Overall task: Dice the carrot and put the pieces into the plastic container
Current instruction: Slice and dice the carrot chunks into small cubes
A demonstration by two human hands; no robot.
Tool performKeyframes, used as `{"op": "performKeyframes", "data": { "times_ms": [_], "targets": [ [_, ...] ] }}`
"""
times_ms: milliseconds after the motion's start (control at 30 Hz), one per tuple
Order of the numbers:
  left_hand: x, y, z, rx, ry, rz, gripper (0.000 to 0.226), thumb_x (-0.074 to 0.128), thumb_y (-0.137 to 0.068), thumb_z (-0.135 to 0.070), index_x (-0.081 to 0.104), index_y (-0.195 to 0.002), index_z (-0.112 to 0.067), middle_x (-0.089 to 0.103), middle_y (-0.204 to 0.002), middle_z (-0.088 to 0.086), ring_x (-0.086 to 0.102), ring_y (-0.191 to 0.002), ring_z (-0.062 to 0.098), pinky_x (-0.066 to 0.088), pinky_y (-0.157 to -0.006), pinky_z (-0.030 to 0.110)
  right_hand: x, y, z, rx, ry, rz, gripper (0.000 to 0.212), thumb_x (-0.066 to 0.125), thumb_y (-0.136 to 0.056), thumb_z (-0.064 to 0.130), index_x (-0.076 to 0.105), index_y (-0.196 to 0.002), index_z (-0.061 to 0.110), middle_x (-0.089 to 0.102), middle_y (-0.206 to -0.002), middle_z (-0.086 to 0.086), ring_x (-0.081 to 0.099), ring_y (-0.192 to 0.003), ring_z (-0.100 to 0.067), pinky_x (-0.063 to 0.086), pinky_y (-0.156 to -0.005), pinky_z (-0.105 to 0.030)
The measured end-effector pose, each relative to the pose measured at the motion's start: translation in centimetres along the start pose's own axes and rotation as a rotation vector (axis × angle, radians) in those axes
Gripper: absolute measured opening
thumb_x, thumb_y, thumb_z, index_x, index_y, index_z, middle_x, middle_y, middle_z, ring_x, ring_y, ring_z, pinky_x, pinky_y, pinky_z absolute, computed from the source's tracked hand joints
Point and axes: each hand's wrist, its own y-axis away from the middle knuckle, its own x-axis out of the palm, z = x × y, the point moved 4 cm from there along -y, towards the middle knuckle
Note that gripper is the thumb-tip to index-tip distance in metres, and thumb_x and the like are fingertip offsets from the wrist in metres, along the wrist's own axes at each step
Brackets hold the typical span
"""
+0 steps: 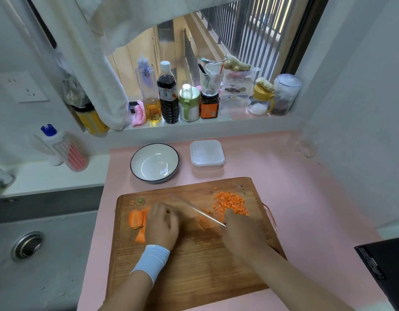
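Note:
On the wooden cutting board [194, 261] my left hand [161, 223] presses down on carrot strips [137, 221], fingers curled over them. My right hand [241, 232] grips the handle of a knife [198, 211]; its blade is blurred and slants up-left across the board between my hands. A pile of diced carrot [231, 203] lies at the board's far right. The clear plastic container [207, 155] stands behind the board, with no carrot visible in it.
A white bowl with a dark rim [154, 162] sits left of the container. The sink [28, 245] lies to the left, a dish-soap bottle [64, 149] on its ledge. Bottles and jars [169, 95] line the windowsill. A black box [382, 265] is at right.

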Motion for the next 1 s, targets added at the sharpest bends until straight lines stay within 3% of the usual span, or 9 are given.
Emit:
{"op": "performKeyframes", "data": {
  "times_ms": [100, 167, 233, 333, 433, 600, 800, 933, 1000],
  "targets": [
    [-2.2, -2.1, 0.0, -0.008, -0.130, -0.133, 0.020, 0.042, -0.081, -0.023, 0.048, -0.068, -0.009, 0.048, -0.070, 0.005, 0.042, -0.069, 0.027, 0.034, -0.065, 0.038, -0.2, 0.2, -0.3, -0.116, 0.169, -0.045, 0.016, 0.050, -0.097, 0.013, 0.045, -0.110, 0.020, 0.043, -0.067, 0.009, 0.040, -0.051, -0.010, 0.024, -0.043, -0.027],
    [-2.0, -3.6, -0.7, 0.066, -0.200, -0.038, 0.021, 0.043, -0.080, -0.028, 0.057, -0.074, -0.012, 0.055, -0.075, 0.002, 0.047, -0.074, 0.026, 0.038, -0.069, 0.039, 0.1, 0.2, -0.4, -0.193, 0.233, -0.028, 0.018, 0.048, -0.097, 0.009, 0.047, -0.113, 0.017, 0.048, -0.069, 0.008, 0.037, -0.051, -0.010, 0.021, -0.044, -0.026],
    [-0.4, -4.7, -1.7, 0.106, -0.167, 0.238, 0.023, 0.047, -0.082, -0.031, 0.067, -0.085, -0.020, 0.064, -0.085, -0.005, 0.052, -0.086, 0.023, 0.043, -0.080, 0.039, 0.6, 0.1, -0.4, -0.258, 0.302, -0.022, 0.024, 0.057, -0.090, 0.005, 0.051, -0.112, 0.012, 0.058, -0.070, 0.003, 0.043, -0.051, -0.014, 0.014, -0.042, -0.027],
    [2.7, -5.0, -2.3, -0.061, -0.173, 0.747, 0.015, 0.062, -0.085, -0.038, 0.073, -0.092, -0.031, 0.069, -0.104, -0.012, 0.058, -0.101, 0.013, 0.043, -0.090, 0.026, 1.6, -0.1, -0.9, -0.283, 0.454, 0.011, 0.053, 0.087, -0.049, 0.004, 0.063, -0.095, 0.007, 0.046, -0.041, 0.004, 0.038, -0.030, -0.014, -0.005, -0.046, -0.023],
    [4.4, -4.6, -1.5, -0.095, -0.222, 0.955, 0.012, 0.067, -0.088, -0.035, 0.074, -0.093, -0.028, 0.069, -0.097, -0.013, 0.061, -0.094, 0.009, 0.043, -0.082, 0.022, 2.5, -0.5, -1.8, -0.284, 0.429, 0.001, 0.068, 0.087, -0.038, 0.000, 0.059, -0.100, 0.004, 0.039, -0.036, 0.005, 0.033, -0.025, -0.014, -0.006, -0.048, -0.019],
    [4.6, -4.7, -1.5, -0.102, -0.098, 0.944, 0.011, 0.069, -0.089, -0.028, 0.075, -0.082, -0.032, 0.067, -0.075, -0.009, 0.057, -0.067, 0.005, 0.043, -0.069, 0.020, 2.0, -0.1, -1.9, -0.274, 0.388, -0.009, 0.069, 0.087, -0.035, -0.001, 0.057, -0.097, 0.008, 0.040, -0.037, 0.006, 0.035, -0.027, -0.013, 0.000, -0.043, -0.020],
    [4.9, -5.0, -1.0, -0.147, -0.154, 0.883, 0.031, 0.060, -0.095, -0.027, 0.054, -0.065, -0.030, 0.053, -0.066, -0.016, 0.047, -0.064, 0.003, 0.037, -0.066, 0.023, 0.9, 0.0, -1.7, -0.284, 0.382, -0.091, 0.057, 0.086, -0.034, 0.001, 0.061, -0.083, 0.014, 0.038, -0.038, 0.009, 0.015, -0.035, -0.011, -0.007, -0.045, -0.021],
    [3.5, -6.7, 0.5, -0.266, -0.140, 0.639, 0.026, 0.056, -0.096, -0.031, 0.058, -0.073, -0.017, 0.061, -0.074, -0.001, 0.054, -0.073, 0.019, 0.040, -0.068, 0.029, -0.1, 0.3, -2.1, -0.268, 0.302, -0.062, 0.025, 0.060, -0.085, 0.005, 0.053, -0.107, 0.016, 0.058, -0.068, 0.003, 0.048, -0.053, -0.017, 0.023, -0.043, -0.027],
    [2.3, -7.5, 1.2, -0.333, -0.097, 0.513, 0.021, 0.055, -0.095, -0.028, 0.061, -0.079, -0.016, 0.063, -0.079, -0.001, 0.056, -0.079, 0.021, 0.040, -0.070, 0.029, -0.7, 0.5, -2.6, -0.224, 0.252, -0.040, 0.017, 0.050, -0.093, 0.011, 0.048, -0.107, 0.020, 0.054, -0.072, 0.006, 0.053, -0.062, -0.017, 0.029, -0.046, -0.029]
  ]
}}
